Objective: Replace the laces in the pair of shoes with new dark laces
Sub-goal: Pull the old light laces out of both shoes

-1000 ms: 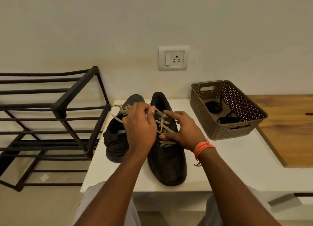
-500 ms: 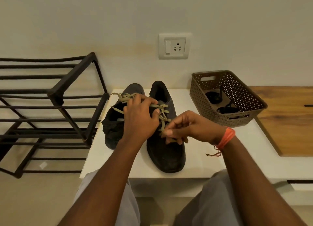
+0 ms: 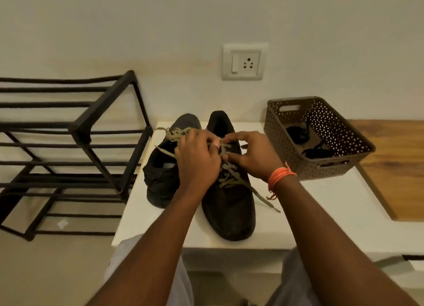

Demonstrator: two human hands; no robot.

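Head view: both hands meet over the tongue of the right-hand shoe (image 3: 229, 200). Left hand (image 3: 197, 161) has its fingers curled, thumb and forefinger closed on a strand of the tan lace (image 3: 231, 175) at the upper eyelets. Right hand (image 3: 250, 156) is curled too, its fingertips pinching the same lace just beside the left thumb; the two pinches nearly touch.

Key relation: the laced rows lie directly under and toward the wrists from the fingers. The shoe's long axis runs away from the body, toe toward the person, collar on the far side of the fingers. One free lace end trails from below the right palm, outward past the wrist, and lies slack on the white table (image 3: 321, 214). Judgement: unlacing is in hand, top rows first; the right hand is nearer the loose end, so a pull toward that side looks the easier way to draw the lace out.

Outward, left of the left knuckles: second shoe (image 3: 160, 182), its tan lace still in and bunched at the collar.

Right of the right hand, well apart: brown basket (image 3: 339, 166) holding dark laces (image 3: 319, 153), coiled, untouched. Neither hand is near them yet.
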